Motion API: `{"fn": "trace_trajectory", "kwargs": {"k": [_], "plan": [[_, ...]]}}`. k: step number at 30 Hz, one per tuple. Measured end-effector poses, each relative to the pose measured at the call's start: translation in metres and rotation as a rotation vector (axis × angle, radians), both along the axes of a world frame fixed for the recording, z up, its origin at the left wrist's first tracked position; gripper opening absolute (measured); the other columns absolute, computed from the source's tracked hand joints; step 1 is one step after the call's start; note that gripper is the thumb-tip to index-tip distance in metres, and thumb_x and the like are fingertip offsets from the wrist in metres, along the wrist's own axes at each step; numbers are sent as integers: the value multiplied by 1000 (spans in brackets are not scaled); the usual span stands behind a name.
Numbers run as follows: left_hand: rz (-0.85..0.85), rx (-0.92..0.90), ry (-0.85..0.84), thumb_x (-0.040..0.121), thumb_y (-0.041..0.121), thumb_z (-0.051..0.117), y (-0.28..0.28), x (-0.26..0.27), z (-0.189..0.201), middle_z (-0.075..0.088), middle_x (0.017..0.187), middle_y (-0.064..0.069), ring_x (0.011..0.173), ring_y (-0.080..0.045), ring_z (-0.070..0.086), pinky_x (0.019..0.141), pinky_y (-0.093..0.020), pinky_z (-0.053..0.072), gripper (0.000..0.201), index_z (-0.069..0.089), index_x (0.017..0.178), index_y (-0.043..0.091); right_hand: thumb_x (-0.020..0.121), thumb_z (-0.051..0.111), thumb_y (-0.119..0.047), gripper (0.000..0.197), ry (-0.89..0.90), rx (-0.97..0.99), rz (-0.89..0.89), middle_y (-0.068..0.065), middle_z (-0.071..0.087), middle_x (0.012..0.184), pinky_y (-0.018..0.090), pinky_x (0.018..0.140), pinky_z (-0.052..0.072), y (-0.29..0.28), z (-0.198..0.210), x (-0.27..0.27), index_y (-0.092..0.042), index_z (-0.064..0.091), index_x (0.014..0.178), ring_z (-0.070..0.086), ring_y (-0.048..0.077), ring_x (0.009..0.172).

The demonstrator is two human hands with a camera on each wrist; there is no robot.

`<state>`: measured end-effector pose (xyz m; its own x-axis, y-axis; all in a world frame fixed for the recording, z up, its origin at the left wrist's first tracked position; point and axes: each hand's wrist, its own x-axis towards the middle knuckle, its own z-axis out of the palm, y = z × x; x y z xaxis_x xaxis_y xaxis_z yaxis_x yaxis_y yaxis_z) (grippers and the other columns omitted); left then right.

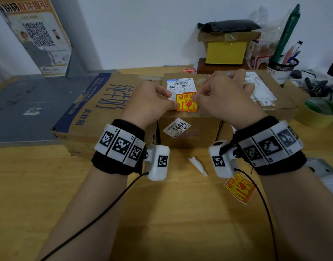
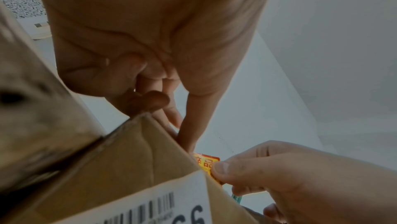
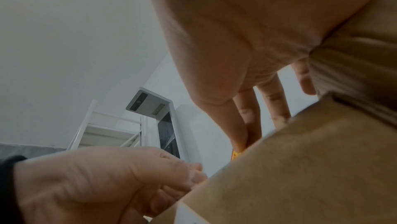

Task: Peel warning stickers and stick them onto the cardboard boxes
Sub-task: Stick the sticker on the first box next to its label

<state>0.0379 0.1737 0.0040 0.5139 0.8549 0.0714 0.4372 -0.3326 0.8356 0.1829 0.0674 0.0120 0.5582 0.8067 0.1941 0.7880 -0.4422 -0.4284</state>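
My left hand (image 1: pixel 152 102) and right hand (image 1: pixel 224 97) pinch one glossy square sticker (image 1: pixel 186 102) over the creased box (image 1: pixel 190 129); a second sticker (image 1: pixel 240 187) lies on the wooden table (image 1: pixel 161 213).

The bare wooden table (image 1: pixel 171 213) near the person is open, with only a small white paper scrap (image 1: pixel 197 165) and a loose yellow and red warning sticker (image 1: pixel 240 188) lying on it. Three brown cardboard boxes (image 1: pixel 190 132) stand side by side across the middle like a wall. Behind them, a yellow box (image 1: pixel 225 51) and a mesh pen cup (image 1: pixel 282 68) crowd the back right.
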Motion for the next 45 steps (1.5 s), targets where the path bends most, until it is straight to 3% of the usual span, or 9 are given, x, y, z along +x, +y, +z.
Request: {"fn": "trace_trajectory", "kwargs": {"k": [6,12,18,22,27,33,38,40,45], "plan": [[-26,32,24,71,22,87,-1,0,0,75,95,-1,91,-17,71,85,-41,59,22,67,81,23,92,70,-46,17,-27,-42,-16,-6,54,130,51,101,25,2,0,-3,-33,78,84,25,36,139],[-48,55,22,71,21,88,-2,0,-2,70,78,4,79,-13,69,73,-32,56,22,66,76,22,87,75,-49,15,-14,-44,-15,-6,52,109,47,94,23,-1,4,-6,-35,78,84,30,35,133],[-69,81,23,72,21,88,-3,-2,-1,68,76,7,75,-8,66,67,-25,51,22,66,75,22,83,78,-52,17,10,-22,-2,-16,43,84,45,87,19,-4,5,-5,-36,74,80,33,33,131],[-85,100,33,73,20,87,-4,-3,0,67,76,9,74,-5,63,62,-20,45,20,68,71,23,81,79,-53,19,2,-31,-3,-17,42,82,44,86,19,-3,6,-4,-37,70,77,33,32,129],[-112,84,32,75,18,86,-5,-4,1,72,76,7,77,-6,67,73,-24,52,11,77,80,23,80,79,-56,20,-11,-45,0,-8,50,95,46,92,25,-3,6,-4,-38,71,82,33,33,131],[-101,46,21,75,18,86,-5,-3,2,70,75,8,70,-2,65,66,-18,46,18,76,89,23,81,79,-54,53,-38,-68,8,2,53,138,50,104,25,-3,8,-6,-36,66,129,30,37,139],[-106,54,25,74,20,86,-4,-4,2,73,78,4,76,-8,70,72,-23,52,17,77,89,22,79,84,-37,24,-37,34,97,-3,49,135,40,96,23,-3,5,-10,-40,62,86,30,28,133],[-116,60,25,75,19,85,-4,-5,2,73,77,4,74,-7,69,70,-21,50,16,78,89,22,80,83,-30,26,-52,57,138,-8,48,133,36,93,19,-3,3,-11,-42,62,70,31,26,129],[-119,50,20,76,18,85,-5,-5,2,74,77,5,73,-6,69,68,-18,48,19,80,94,21,80,85,-30,30,-89,66,192,-12,47,128,35,95,19,-4,3,-10,-45,63,66,33,24,126]]}}
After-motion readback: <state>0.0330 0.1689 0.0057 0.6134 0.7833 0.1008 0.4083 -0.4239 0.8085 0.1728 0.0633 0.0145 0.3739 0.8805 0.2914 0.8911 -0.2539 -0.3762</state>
